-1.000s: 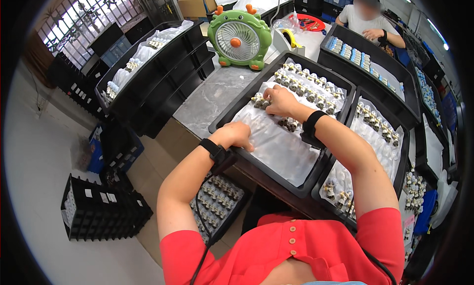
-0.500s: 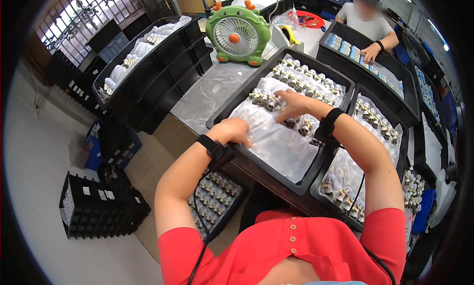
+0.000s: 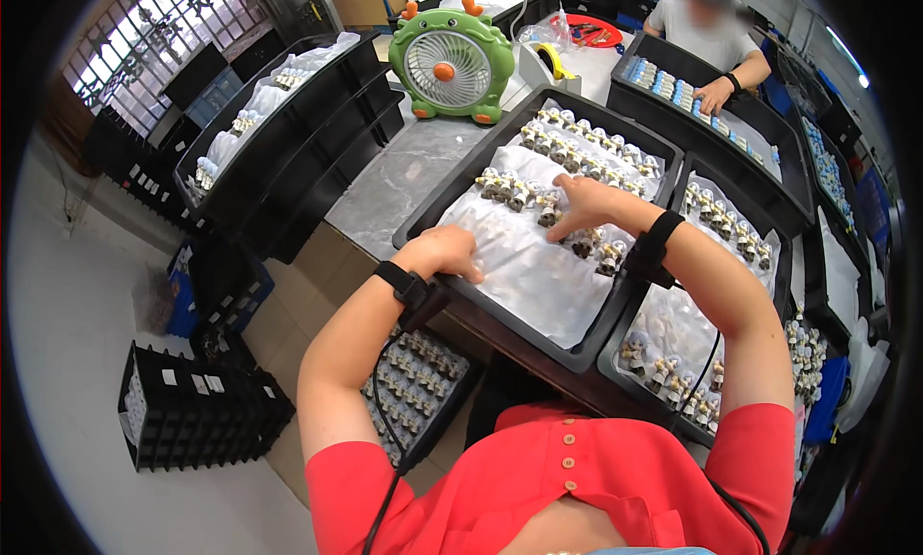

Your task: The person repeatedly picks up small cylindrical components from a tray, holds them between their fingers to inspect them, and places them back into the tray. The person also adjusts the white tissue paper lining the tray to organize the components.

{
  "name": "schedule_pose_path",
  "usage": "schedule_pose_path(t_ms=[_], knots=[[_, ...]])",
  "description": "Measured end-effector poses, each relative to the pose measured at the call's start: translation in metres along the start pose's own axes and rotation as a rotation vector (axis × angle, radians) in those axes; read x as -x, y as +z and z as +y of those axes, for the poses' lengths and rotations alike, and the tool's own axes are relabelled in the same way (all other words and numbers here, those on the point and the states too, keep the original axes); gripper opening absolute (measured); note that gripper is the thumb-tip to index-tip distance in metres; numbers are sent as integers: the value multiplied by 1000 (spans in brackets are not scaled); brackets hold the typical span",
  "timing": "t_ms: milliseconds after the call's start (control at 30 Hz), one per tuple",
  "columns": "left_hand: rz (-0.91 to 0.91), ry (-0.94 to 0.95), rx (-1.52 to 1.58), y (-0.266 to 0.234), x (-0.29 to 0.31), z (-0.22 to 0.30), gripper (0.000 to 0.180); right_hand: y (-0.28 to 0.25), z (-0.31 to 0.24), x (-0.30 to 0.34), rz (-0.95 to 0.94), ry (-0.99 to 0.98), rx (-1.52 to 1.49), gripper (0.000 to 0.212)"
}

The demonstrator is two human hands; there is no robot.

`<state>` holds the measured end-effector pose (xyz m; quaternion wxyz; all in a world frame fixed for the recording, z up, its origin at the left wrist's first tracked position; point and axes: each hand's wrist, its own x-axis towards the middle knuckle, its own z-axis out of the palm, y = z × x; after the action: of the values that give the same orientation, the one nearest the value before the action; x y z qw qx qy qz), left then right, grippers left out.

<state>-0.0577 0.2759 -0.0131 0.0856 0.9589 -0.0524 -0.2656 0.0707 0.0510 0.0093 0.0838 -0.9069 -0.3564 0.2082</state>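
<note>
A black tray point(image 3: 415, 230) in front of me holds rows of small white, gold and dark figurines point(image 3: 515, 190) lying on a translucent white sheet point(image 3: 538, 286). My right hand point(image 3: 588, 205) reaches over the nearest row, thumb and fingers spread apart around a figurine there; contact with it is hard to make out. At the tray's left edge, my left hand point(image 3: 444, 251) is curled down onto the sheet, thumb and fingers drawn together on it. Its fingertips are partly hidden. Farther back in the tray, more figurines point(image 3: 577, 151) stand in rows.
To the right, another black tray point(image 3: 784, 300) holds similar figurines. A green fan point(image 3: 452, 70) stands behind on the grey tabletop point(image 3: 370, 185). Stacked black trays point(image 3: 298, 142) rise at left. A tray of figurines point(image 3: 423, 382) sits lower down. Across the table, a co-worker's hand point(image 3: 713, 96) touches blue-white pieces.
The whole view has shifted slightly left. My right hand has moved a little off the row, so a figurine by its thumb shows more. My left hand stays at the sheet's edge.
</note>
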Motion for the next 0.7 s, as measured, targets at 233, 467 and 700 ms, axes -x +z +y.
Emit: schedule_pose_path(t_ms=[233, 467, 700], knots=[[19, 14, -1, 2, -1, -3, 47, 2, 1, 7, 98, -140, -62, 90], [21, 11, -3, 3, -3, -4, 47, 7, 4, 6, -5, -12, -76, 92], [9, -3, -3, 2, -2, -3, 48, 7, 8, 9, 214, -26, 29, 97]])
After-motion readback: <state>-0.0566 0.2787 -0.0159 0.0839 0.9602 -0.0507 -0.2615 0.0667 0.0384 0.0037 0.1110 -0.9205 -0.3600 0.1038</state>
